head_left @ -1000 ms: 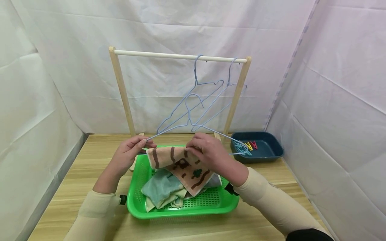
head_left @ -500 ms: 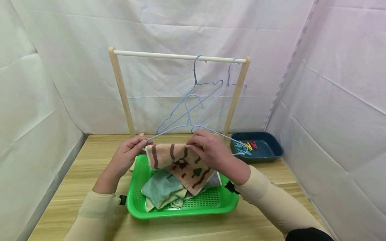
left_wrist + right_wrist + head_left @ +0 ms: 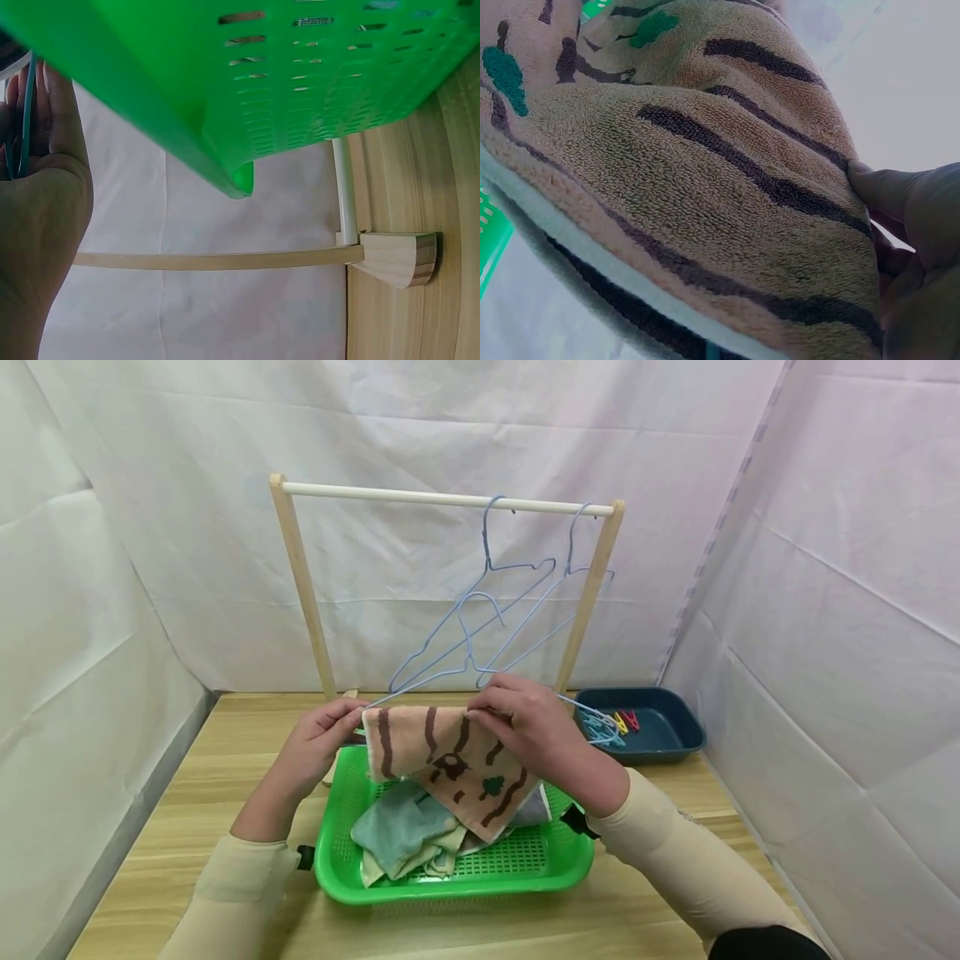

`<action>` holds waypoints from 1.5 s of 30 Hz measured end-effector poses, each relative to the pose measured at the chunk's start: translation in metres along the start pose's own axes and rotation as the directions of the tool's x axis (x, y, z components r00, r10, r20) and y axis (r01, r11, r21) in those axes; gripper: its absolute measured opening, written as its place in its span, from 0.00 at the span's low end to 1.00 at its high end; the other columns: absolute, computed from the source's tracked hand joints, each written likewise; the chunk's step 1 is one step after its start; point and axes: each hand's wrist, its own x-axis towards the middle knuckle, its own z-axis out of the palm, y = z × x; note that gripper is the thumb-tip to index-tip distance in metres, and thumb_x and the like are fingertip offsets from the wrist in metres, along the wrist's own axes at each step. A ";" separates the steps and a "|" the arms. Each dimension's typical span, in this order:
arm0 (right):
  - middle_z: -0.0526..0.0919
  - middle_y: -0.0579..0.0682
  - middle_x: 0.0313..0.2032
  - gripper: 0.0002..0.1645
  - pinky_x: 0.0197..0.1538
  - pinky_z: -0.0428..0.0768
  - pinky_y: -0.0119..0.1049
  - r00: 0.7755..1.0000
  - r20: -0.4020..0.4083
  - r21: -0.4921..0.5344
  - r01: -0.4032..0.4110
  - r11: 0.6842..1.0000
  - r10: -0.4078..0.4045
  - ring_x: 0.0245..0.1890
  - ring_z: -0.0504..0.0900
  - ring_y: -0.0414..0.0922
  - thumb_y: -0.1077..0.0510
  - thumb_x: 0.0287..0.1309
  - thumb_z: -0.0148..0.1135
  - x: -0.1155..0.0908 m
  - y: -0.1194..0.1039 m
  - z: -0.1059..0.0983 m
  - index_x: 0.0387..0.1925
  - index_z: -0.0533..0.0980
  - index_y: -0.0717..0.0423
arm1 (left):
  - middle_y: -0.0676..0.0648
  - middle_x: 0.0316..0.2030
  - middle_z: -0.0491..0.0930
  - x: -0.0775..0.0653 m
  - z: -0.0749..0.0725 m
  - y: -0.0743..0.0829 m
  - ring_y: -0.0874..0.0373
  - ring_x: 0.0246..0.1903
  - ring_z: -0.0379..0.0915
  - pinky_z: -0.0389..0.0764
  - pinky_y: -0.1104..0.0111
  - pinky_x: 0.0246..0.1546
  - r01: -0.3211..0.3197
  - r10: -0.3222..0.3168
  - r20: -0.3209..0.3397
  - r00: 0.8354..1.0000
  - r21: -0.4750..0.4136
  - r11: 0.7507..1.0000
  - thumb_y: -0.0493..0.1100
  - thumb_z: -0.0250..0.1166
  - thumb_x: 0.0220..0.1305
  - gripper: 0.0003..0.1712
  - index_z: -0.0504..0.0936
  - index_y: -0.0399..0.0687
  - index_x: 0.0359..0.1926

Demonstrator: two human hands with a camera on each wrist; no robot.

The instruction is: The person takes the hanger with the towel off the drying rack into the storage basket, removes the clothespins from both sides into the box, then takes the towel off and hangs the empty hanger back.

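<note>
My left hand [image 3: 318, 745] pinches the left corner of a blue wire hanger [image 3: 469, 647], whose hook points up. My right hand [image 3: 536, 727] pinches the upper edge of a peach towel [image 3: 408, 739] with brown stripes and a green patch. In the right wrist view, thumb and fingers grip that edge of the folded towel. The towel lies across the hanger's lower part and hides its bottom bar. Below it is a green plastic basket [image 3: 450, 894] holding a blue-green towel [image 3: 401, 827] and a grey cloth [image 3: 534, 810].
Behind stands a drying rack with wooden posts and a white rod [image 3: 390, 493]. Two more blue hangers [image 3: 486, 543] hang at its right half. On the right, a dark blue tray [image 3: 671, 747] holds clothespins [image 3: 630, 720] in blue, yellow and red.
My right hand has risen slightly, drawing the towel's top edge up nearer the hanger's shoulders. My left hand has stayed in place on the hanger.
</note>
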 end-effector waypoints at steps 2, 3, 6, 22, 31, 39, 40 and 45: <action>0.84 0.46 0.38 0.03 0.33 0.80 0.35 1.000 -0.013 0.001 0.004 1.000 -0.004 0.32 0.79 0.40 0.63 0.70 0.77 0.001 0.000 -0.001 0.41 0.90 0.52 | 0.50 0.51 0.86 0.000 0.000 0.000 0.58 0.51 0.86 0.91 0.66 0.51 -0.001 0.001 0.004 1.000 -0.006 1.000 0.37 0.54 0.89 0.15 0.85 0.33 0.59; 0.85 0.46 0.38 0.03 0.33 0.80 0.35 1.000 -0.018 0.002 0.005 1.000 -0.005 0.32 0.79 0.40 0.63 0.70 0.77 0.001 0.000 -0.002 0.41 0.90 0.52 | 0.50 0.51 0.86 0.000 0.000 -0.001 0.57 0.51 0.86 0.91 0.66 0.51 -0.002 0.002 0.007 1.000 -0.007 1.000 0.37 0.54 0.89 0.15 0.85 0.33 0.59; 0.84 0.46 0.37 0.04 0.33 0.80 0.35 0.999 -0.032 0.002 0.007 1.000 -0.007 0.31 0.79 0.40 0.63 0.69 0.77 0.002 -0.001 -0.004 0.41 0.90 0.51 | 0.49 0.52 0.87 0.000 -0.001 -0.001 0.57 0.51 0.87 0.91 0.66 0.51 -0.002 0.002 0.010 1.000 -0.009 1.000 0.37 0.53 0.90 0.16 0.86 0.35 0.59; 0.84 0.47 0.37 0.02 0.33 0.80 0.36 0.996 -0.088 0.001 0.030 1.000 -0.029 0.32 0.79 0.41 0.63 0.70 0.77 0.007 -0.003 -0.013 0.41 0.89 0.54 | 0.50 0.52 0.88 0.002 -0.002 -0.003 0.53 0.50 0.88 0.91 0.65 0.51 0.008 -0.008 0.010 1.000 -0.014 1.000 0.38 0.54 0.90 0.16 0.86 0.36 0.60; 0.85 0.48 0.38 0.03 0.35 0.81 0.37 0.989 -0.139 0.000 0.058 0.998 -0.058 0.34 0.81 0.42 0.65 0.70 0.77 0.012 -0.004 -0.020 0.42 0.90 0.55 | 0.52 0.50 0.89 0.004 0.000 -0.004 0.58 0.50 0.89 0.91 0.65 0.50 0.000 0.001 0.024 1.000 -0.053 0.999 0.36 0.53 0.89 0.16 0.83 0.27 0.58; 0.85 0.48 0.38 0.04 0.34 0.81 0.37 0.983 -0.170 0.018 0.069 0.997 -0.065 0.34 0.80 0.42 0.66 0.68 0.77 0.016 -0.009 -0.028 0.41 0.90 0.56 | 0.44 0.48 0.91 0.005 0.001 -0.003 0.49 0.49 0.91 0.92 0.61 0.50 0.008 -0.005 0.033 0.999 -0.077 0.997 0.37 0.53 0.90 0.19 0.80 0.19 0.59; 0.85 0.48 0.38 0.04 0.33 0.80 0.36 0.982 -0.174 0.019 0.071 0.997 -0.067 0.33 0.79 0.41 0.66 0.68 0.77 0.017 -0.010 -0.029 0.41 0.90 0.56 | 0.44 0.48 0.91 0.005 0.001 -0.003 0.49 0.49 0.91 0.92 0.62 0.50 0.008 -0.006 0.034 0.999 -0.075 0.997 0.37 0.53 0.90 0.19 0.80 0.19 0.59; 0.83 0.48 0.37 0.04 0.31 0.78 0.34 0.977 -0.198 0.022 0.080 0.997 -0.074 0.30 0.76 0.40 0.67 0.68 0.77 0.019 -0.016 -0.035 0.41 0.89 0.56 | 0.45 0.48 0.91 0.005 0.002 -0.004 0.56 0.50 0.91 0.92 0.62 0.49 0.003 0.000 0.037 0.999 -0.078 0.997 0.36 0.53 0.89 0.19 0.79 0.18 0.59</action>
